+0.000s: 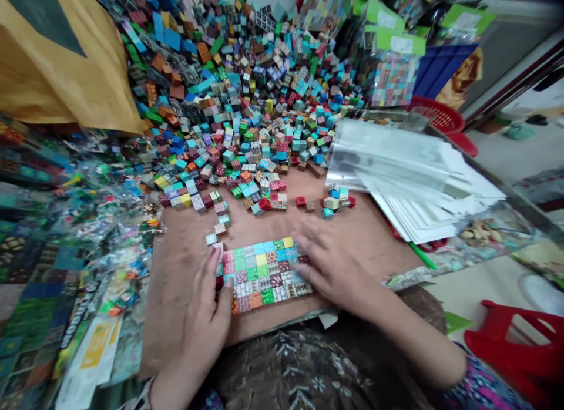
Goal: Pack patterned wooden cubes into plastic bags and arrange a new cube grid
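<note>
A rectangular layer of small printed cubes [262, 270], fitted together in rows, lies on the brown board in front of me. My left hand [207, 301] rests along the left edge of the layer, its fingers stretched out and its thumb at the near corner. At the opposite edge is my right hand [332, 269], fingers spread and somewhat blurred, with the fingertips over or against the end cubes. Whether those fingertips press on the cubes I cannot tell. Just beyond my left fingertips sits a loose pale cube [212, 239].
A large heap of loose cubes [264, 104] covers the back of the brown board [176, 269]. Clear plastic sleeves [388, 151] and stacked white cards [409, 213] lie at right. Small plastic packets [118, 192] crowd the left. A red stool [515, 333] stands lower right.
</note>
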### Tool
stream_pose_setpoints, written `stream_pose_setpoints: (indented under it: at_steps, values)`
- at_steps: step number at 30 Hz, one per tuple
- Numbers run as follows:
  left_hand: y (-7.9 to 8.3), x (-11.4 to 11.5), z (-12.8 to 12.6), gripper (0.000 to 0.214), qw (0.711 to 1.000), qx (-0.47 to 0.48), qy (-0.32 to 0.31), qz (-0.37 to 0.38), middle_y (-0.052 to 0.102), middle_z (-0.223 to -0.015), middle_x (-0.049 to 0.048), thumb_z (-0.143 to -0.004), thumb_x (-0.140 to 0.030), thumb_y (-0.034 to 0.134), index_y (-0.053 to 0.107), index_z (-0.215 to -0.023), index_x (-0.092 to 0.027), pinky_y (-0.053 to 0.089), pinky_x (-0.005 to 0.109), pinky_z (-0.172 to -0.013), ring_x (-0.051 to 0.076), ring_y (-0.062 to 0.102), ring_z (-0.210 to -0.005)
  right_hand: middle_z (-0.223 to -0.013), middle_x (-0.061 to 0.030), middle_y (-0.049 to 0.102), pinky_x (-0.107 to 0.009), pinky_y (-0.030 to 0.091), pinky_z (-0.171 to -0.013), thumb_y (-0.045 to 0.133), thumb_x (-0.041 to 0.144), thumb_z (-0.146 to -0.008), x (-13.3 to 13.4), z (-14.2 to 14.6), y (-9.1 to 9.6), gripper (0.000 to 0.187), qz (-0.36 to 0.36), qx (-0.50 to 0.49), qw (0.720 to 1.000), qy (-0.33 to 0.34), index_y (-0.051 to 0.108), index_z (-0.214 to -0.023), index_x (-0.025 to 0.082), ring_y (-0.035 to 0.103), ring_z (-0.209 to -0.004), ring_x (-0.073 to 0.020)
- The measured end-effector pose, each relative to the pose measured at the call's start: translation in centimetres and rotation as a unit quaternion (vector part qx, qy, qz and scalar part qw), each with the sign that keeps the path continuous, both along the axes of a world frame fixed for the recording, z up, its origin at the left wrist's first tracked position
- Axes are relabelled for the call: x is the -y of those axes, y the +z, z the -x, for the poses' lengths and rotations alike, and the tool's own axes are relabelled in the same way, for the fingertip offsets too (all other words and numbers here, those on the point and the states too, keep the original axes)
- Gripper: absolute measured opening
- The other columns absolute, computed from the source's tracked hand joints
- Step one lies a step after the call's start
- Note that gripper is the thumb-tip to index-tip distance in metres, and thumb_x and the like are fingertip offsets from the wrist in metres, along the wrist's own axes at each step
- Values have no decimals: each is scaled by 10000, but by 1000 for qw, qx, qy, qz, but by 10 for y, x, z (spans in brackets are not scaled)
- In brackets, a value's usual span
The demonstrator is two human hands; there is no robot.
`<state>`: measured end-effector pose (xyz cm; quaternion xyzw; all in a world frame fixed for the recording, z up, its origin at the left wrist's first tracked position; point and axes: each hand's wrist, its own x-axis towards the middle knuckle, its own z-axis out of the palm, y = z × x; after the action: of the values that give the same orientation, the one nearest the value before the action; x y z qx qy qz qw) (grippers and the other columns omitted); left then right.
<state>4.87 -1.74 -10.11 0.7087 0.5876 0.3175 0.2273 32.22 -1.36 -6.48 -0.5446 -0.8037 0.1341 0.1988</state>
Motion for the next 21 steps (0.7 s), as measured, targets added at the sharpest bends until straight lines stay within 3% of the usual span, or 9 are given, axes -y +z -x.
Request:
stream_pose_setpoints:
  at_steps: [4,6,10,15,18,21]
  values:
    - [0,0,0,571,1000,-8,-1,-5,417,-1565,50,-985,-320,466,311,-1532,-368,290,550,-1214,253,375,-1455,-1511,-215,405,-637,381,-1116,507,420,-965,-29,-53,-11,562,-72,12,983,-166,465,-1468,171,407,-1396,-395]
    - [0,0,0,573,1000,-14,0,-11,429,-1555,56,-982,-317,473,317,-1531,-362,304,541,-1211,253,389,-1446,-1527,-209,376,-657,392,-1095,545,477,-936,-43,-69,-15,631,-77,23,978,-192,442,-1486,185,394,-1394,-422]
    - [0,-1,1,577,1000,-14,-3,-13,431,-1554,51,-982,-308,474,313,-1534,-362,321,524,-1207,248,393,-1444,-1481,-195,455,-640,396,-1102,498,495,-954,-60,-67,-22,599,-61,53,982,-168,492,-1458,171,419,-1385,-407]
    - [0,-1,1,574,1000,-11,-8,-13,418,-1563,42,-986,-312,468,306,-1533,-372,290,526,-1222,244,371,-1457,-1475,-143,512,-590,312,-1187,335,352,-1026,-55,-39,-38,489,-65,58,992,-86,529,-1435,167,398,-1432,-301]
    - [1,-2,0,562,1000,-17,-7,-11,429,-1555,50,-988,-315,464,318,-1529,-361,292,532,-1219,247,383,-1449,-1499,-140,500,-577,227,-1223,280,308,-1042,-46,-32,-43,497,-56,68,994,-60,520,-1438,129,333,-1472,-281]
    - [2,-2,0,561,1000,-15,-13,-14,429,-1556,52,-988,-314,464,317,-1528,-358,285,538,-1219,247,380,-1451,-1575,-112,403,-556,268,-1212,328,373,-1032,-39,-37,-38,520,-37,18,997,-60,439,-1496,167,275,-1498,-278]
